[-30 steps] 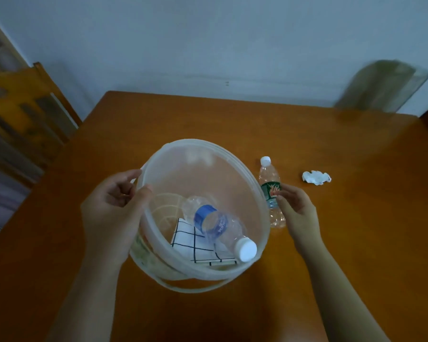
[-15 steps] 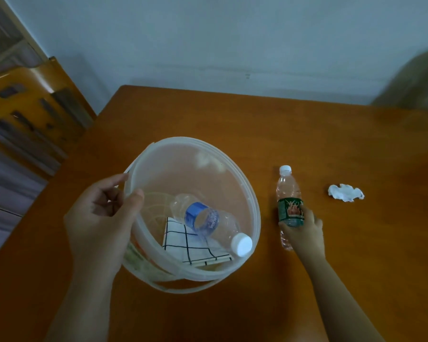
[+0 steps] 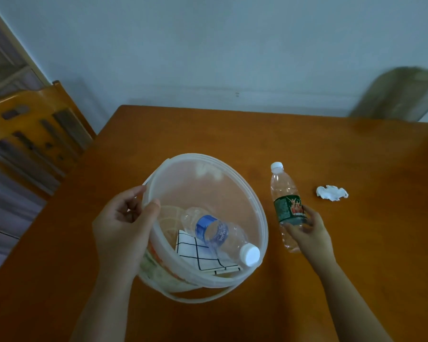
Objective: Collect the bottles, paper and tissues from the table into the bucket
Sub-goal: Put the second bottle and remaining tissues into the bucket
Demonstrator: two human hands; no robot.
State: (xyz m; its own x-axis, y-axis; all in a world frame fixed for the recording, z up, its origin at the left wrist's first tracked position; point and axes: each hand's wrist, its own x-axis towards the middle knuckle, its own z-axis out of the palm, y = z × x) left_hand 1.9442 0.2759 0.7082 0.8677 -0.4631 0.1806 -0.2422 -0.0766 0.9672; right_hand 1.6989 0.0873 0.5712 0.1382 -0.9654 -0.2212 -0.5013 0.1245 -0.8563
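Low in the frame, the left hand grips the near-left rim of the clear bucket, thumb inside and fingers outside. The bucket sits at centre on the wooden table; inside lie a blue-labelled bottle, its white cap toward the lower right, and a sheet of paper with a black grid beneath it. Right of the bucket, the right hand is closed around the lower half of a green-labelled bottle, cap pointing toward the top of the frame. Farther right, apart from the hand, a crumpled tissue lies on the table. At upper left stands a wooden chair.
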